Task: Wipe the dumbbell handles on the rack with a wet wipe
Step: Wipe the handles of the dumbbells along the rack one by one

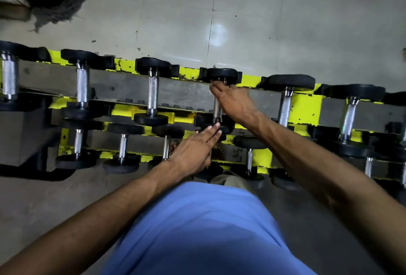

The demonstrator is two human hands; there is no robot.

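Hidden bits
The right hand covers most of one dumbbell handle; the far-left dumbbell runs off the edge.

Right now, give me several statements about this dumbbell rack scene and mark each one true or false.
1. The right hand grips the handle of a top-row dumbbell. True.
2. The left hand is a fist. False: its fingers are straight and reach the near black head of that dumbbell.
3. The rack is red. False: it is yellow, with chipped paint.
4. The person wears a blue shirt. True.
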